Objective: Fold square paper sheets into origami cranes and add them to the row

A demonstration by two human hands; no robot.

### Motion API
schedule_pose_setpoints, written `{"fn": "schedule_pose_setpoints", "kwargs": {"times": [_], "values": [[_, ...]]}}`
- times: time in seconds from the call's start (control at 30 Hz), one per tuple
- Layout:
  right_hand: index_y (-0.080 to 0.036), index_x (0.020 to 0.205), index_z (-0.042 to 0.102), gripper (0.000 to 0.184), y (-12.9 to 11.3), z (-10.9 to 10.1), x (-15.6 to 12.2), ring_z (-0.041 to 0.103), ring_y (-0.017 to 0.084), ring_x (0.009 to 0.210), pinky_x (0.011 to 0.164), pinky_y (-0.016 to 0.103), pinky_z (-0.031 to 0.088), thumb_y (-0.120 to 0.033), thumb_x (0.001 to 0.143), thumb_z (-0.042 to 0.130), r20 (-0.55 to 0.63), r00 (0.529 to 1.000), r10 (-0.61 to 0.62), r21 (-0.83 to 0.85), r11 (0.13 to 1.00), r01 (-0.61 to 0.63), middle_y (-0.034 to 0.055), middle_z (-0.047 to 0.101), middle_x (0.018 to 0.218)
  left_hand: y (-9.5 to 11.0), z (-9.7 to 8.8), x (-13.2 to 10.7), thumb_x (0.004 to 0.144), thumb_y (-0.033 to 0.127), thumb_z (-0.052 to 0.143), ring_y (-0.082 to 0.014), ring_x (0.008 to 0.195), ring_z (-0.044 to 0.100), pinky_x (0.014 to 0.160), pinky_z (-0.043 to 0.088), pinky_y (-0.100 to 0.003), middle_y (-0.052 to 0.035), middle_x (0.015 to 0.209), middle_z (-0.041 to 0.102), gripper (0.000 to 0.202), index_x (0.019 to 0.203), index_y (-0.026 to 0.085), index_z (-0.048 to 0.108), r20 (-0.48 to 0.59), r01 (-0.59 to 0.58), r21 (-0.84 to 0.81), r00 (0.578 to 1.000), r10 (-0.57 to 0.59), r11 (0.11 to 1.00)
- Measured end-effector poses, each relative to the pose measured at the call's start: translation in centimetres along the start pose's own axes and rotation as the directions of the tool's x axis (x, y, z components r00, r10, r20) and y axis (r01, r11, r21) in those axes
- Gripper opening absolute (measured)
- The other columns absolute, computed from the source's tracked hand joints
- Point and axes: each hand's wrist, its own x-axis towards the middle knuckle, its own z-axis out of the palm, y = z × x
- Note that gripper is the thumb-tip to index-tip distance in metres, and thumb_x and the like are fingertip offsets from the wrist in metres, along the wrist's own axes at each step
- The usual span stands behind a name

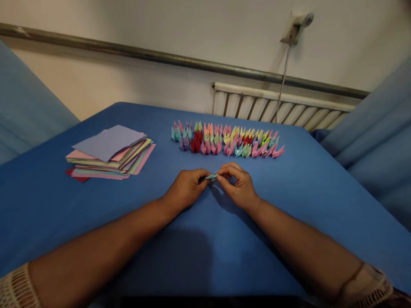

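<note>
Between my two hands is a small folded piece of light blue-green paper (211, 176), mostly hidden by the fingers. My left hand (187, 187) pinches its left end between thumb and fingers. At the other end, my right hand (238, 185) has thumb and forefinger closed on the paper's tip. Both hands are held just above the blue tabletop, close together. Beyond them stand several rows of small folded paper cranes (215, 148) in pink, red, yellow, green, purple and blue.
To the left lies a stack of coloured paper squares (109, 156), a lilac sheet on top. A blue cloth (282, 192) covers the table. Behind it are a white radiator (279, 102), a metal rail (160, 57) and a wall socket (293, 32) with a cord. Blue curtains (379, 128) hang at both sides.
</note>
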Motion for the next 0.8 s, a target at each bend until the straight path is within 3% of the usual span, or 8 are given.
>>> {"fn": "schedule_pose_setpoints", "kwargs": {"times": [0.17,0.33,0.8], "values": [[-0.021,0.08,0.065,0.009,0.11,-0.01,-0.02,0.059,0.016,0.077,0.072,0.03,0.049,-0.016,0.082,0.059,0.018,1.0,-0.004,-0.01,1.0,0.004,0.002,0.061,0.079,-0.1,0.04,-0.07,0.086,0.023,0.051,-0.0141,0.071,0.064,0.064,0.043,-0.022,0.0003,0.078,0.072,0.02,0.09,0.019,0.07,0.048,-0.032,0.08,0.998,0.028,0.996],[-0.022,0.084,0.068,0.011,0.56,0.01,-0.04,0.062,0.017,0.082,0.075,0.031,0.05,-0.018,0.085,0.058,0.057,0.998,0.036,0.03,0.999,-0.037,0.0025,0.064,0.082,0.1,-0.24,-0.02,0.087,0.024,0.052,-0.0144,0.071,0.064,0.066,0.043,-0.023,-0.0002,0.08,0.072,0.019,0.091,0.019,0.069,0.017,-0.01,0.101,1.0,0.009,0.995],[-0.021,0.087,0.071,0.013,0.67,0.15,-0.19,0.061,0.016,0.078,0.069,0.028,0.05,-0.015,0.081,0.06,0.112,0.992,0.058,0.073,0.995,-0.067,0.0028,0.064,0.082,-0.32,-0.22,0.25,0.084,0.02,0.053,-0.0135,0.071,0.064,0.066,0.043,-0.022,0.0022,0.078,0.072,0.017,0.089,0.02,0.069,0.017,0.043,0.035,0.999,-0.043,0.998]]}}
